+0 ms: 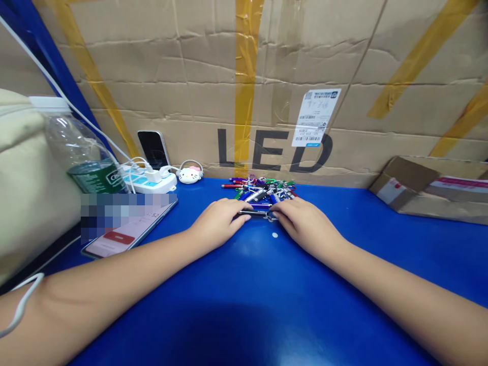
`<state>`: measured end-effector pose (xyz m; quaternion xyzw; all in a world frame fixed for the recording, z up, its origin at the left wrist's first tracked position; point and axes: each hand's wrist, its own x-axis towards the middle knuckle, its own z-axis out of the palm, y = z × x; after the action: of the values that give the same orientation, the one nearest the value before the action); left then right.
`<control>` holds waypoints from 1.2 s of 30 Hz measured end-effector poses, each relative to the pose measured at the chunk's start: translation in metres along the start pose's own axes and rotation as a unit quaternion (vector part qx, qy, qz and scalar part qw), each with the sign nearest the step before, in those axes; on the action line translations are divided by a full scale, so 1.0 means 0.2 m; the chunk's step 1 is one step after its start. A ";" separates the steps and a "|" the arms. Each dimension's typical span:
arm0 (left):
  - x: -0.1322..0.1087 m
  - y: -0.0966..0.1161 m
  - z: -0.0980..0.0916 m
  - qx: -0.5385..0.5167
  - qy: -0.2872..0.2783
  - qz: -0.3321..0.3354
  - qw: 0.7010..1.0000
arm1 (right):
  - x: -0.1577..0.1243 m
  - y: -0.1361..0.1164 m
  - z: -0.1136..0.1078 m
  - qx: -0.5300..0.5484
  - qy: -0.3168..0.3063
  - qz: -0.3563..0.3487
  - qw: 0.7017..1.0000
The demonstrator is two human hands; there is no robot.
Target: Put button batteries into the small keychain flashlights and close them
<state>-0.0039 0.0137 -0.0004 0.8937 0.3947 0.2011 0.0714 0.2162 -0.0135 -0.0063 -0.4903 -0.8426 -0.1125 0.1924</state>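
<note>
A slim black tube (253, 213), which looks like a small penlight with a metal clip at its right end, lies crosswise between my hands. My left hand (219, 221) pinches its left end between thumb and fingers. The fingers of my right hand (305, 221) are closed at its right end, by the clip; the exact contact there is partly hidden. Just behind it is a blue-purple penlight (261, 206). A pile of similar penlights (259, 194) in silver, red, green, blue and purple, with small clips, lies beyond my fingers.
A large cardboard box (183, 101) stands behind the blue table (236, 295). To the left are a phone (131, 236), a power strip (165, 182), an upright phone (153, 147), a white cat-face case (189, 175), and a plastic bottle (82, 137). An open small carton (427, 190) sits right.
</note>
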 end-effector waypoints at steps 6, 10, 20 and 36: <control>0.02 -0.03 0.01 0.016 -0.005 -0.011 1.000 | 0.01 0.02 0.02 -0.047 0.008 -0.027 0.998; 0.02 -0.03 0.01 -0.008 -0.009 -0.016 1.000 | 0.01 0.02 0.02 -0.059 0.010 -0.020 0.998; 0.00 -0.03 0.02 -0.009 -0.009 0.094 0.995 | -0.01 -0.02 0.01 -0.024 0.020 -0.100 0.995; 0.00 -0.03 0.03 0.019 -0.009 0.039 0.999 | 0.00 -0.03 0.00 -0.056 0.003 -0.023 0.998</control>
<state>-0.0046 0.0178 -0.0074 0.9113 0.3629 0.1880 0.0499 0.2109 -0.0163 -0.0057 -0.4806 -0.8453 -0.1651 0.1650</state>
